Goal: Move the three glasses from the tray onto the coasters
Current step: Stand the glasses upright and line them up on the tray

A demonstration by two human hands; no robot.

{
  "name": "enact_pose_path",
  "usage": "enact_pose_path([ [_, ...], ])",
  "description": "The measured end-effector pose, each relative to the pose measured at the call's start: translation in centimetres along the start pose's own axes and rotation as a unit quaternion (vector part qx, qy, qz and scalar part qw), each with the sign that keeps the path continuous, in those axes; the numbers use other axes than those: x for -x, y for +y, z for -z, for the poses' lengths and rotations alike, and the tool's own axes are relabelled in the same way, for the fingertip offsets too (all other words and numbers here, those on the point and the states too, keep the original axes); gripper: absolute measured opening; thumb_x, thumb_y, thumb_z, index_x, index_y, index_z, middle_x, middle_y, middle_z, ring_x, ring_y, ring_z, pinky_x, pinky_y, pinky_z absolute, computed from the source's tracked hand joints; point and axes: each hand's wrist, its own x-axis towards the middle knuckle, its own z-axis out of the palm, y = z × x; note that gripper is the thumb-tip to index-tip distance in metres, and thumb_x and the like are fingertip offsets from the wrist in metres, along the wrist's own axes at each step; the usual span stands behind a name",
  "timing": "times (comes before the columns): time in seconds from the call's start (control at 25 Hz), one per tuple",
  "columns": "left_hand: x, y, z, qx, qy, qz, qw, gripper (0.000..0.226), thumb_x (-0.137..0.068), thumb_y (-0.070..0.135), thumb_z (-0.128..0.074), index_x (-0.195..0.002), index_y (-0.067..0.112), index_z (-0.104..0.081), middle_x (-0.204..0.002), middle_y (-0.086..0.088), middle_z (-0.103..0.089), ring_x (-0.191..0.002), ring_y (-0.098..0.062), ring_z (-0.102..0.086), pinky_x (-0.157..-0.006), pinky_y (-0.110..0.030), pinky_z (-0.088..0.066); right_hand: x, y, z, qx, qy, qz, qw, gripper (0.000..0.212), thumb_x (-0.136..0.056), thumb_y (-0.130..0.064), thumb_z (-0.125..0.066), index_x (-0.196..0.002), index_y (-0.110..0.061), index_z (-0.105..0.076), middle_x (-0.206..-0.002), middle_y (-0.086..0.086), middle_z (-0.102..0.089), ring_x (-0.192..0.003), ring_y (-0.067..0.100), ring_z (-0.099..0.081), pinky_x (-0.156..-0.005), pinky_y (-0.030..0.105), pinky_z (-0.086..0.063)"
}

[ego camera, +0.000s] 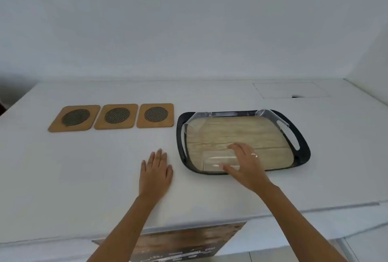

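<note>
A black tray (303,148) with a wood-pattern floor sits right of centre on the white counter. Three clear glasses stand in it, hard to make out: one at the back left (195,125), one at the back right (273,119), and one at the front (212,160). My right hand (245,165) wraps around the front glass, thumb on the near side and fingers on the far side. My left hand (156,173) lies flat on the counter left of the tray, fingers spread. Three brown coasters with dark mesh circles lie in a row: left (74,117), middle (116,116), right (155,115).
A rectangular cut-out panel (290,90) is set into the counter at the back right. A white wall rises behind the counter and along its right side. Below the near counter edge hangs a dark wood-look board (184,243).
</note>
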Motion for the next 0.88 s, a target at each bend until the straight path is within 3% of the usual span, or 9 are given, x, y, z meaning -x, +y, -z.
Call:
enact_pose_path([
  [0.12, -2.7, 0.4, -0.3, -0.013, 0.018, 0.026, 0.999, 0.059, -0.094, 0.039, -0.02, -0.148, 0.015, -0.024, -0.159, -0.006, -0.02, -0.147, -0.026, -0.016, -0.118, -0.049, -0.015, -1.9, 1.7, -0.3, -0.008, -0.106, 0.044, 0.993, 0.066, -0.074, -0.05, -0.072, -0.124, -0.011, -0.055, -0.126, 0.008, -0.056, -0.118, 0.027, -0.051, -0.097, 0.047, -0.044],
  [0.24, -4.3, -0.1, -0.7, -0.014, 0.02, 0.032, 0.999, 0.067, -0.089, 0.045, -0.009, -0.149, 0.017, -0.022, -0.16, -0.003, -0.018, -0.147, -0.025, -0.014, -0.118, -0.048, -0.013, -3.7, 2.3, -0.5, 0.033, -0.245, 0.065, 0.967, 0.08, -0.071, -0.068, -0.062, -0.135, -0.024, -0.042, -0.137, -0.003, -0.045, -0.126, 0.02, -0.041, -0.105, 0.041, -0.034],
  [0.36, -5.0, -0.5, -1.1, -0.029, 0.021, 0.033, 0.999, 0.071, -0.086, 0.05, -0.003, -0.149, 0.02, -0.018, -0.16, -0.001, -0.016, -0.148, -0.023, -0.011, -0.118, -0.047, -0.012, -5.2, 2.7, -0.4, 0.058, -0.322, 0.068, 0.942, 0.089, -0.068, -0.07, -0.063, -0.14, -0.026, -0.034, -0.137, -0.004, -0.046, -0.124, 0.019, -0.041, -0.104, 0.038, -0.031],
  [0.48, -5.6, -0.9, -1.2, -0.03, 0.016, 0.037, 0.999, 0.071, -0.087, 0.052, -0.002, -0.15, 0.022, -0.015, -0.161, 0.001, -0.013, -0.148, -0.021, -0.008, -0.118, -0.046, -0.01, -6.4, 2.9, -0.6, 0.034, -0.371, 0.05, 0.927, 0.088, -0.069, -0.064, -0.068, -0.139, -0.021, -0.034, -0.133, -0.001, -0.048, -0.118, 0.021, -0.046, -0.096, 0.036, -0.037],
  [0.56, -5.9, -1.0, -1.1, -0.033, 0.013, 0.036, 0.999, 0.072, -0.086, 0.053, 0.0, -0.15, 0.022, -0.013, -0.161, 0.0, -0.012, -0.148, -0.021, -0.007, -0.118, -0.046, -0.008, -6.9, 3.0, -0.8, 0.018, -0.379, 0.039, 0.924, 0.079, -0.069, -0.057, -0.069, -0.131, -0.018, -0.041, -0.125, -0.001, -0.052, -0.108, 0.02, -0.05, -0.086, 0.033, -0.042],
  [0.68, -6.3, -0.9, -0.8, -0.035, 0.009, 0.033, 0.999, 0.072, -0.086, 0.053, -0.001, -0.15, 0.021, -0.014, -0.161, -0.001, -0.012, -0.148, -0.022, -0.007, -0.118, -0.046, -0.009, -7.3, 3.3, -0.9, -0.046, -0.341, -0.014, 0.939, 0.054, -0.065, -0.053, -0.07, -0.103, -0.021, -0.051, -0.097, -0.006, -0.056, -0.085, 0.018, -0.052, -0.067, 0.03, -0.042],
  [0.76, -6.4, -0.8, -0.7, -0.033, 0.006, 0.03, 0.999, 0.072, -0.086, 0.052, -0.001, -0.15, 0.021, -0.013, -0.161, -0.001, -0.011, -0.148, -0.022, -0.007, -0.118, -0.047, -0.009, -7.3, 3.9, -0.9, -0.145, -0.28, -0.088, 0.945, 0.049, -0.061, -0.055, -0.07, -0.094, -0.024, -0.051, -0.087, -0.006, -0.058, -0.078, 0.019, -0.056, -0.064, 0.031, -0.045],
  [0.88, -6.3, -0.9, -0.7, -0.028, 0.006, 0.029, 0.999, 0.072, -0.086, 0.052, -0.001, -0.15, 0.021, -0.014, -0.161, -0.001, -0.011, -0.148, -0.022, -0.007, -0.118, -0.047, -0.009, -7.3, 4.8, -1.0, -0.238, -0.146, -0.17, 0.945, 0.055, -0.059, -0.063, -0.071, -0.095, -0.025, -0.053, -0.09, -0.004, -0.061, -0.08, 0.017, -0.059, -0.065, 0.035, -0.051],
])
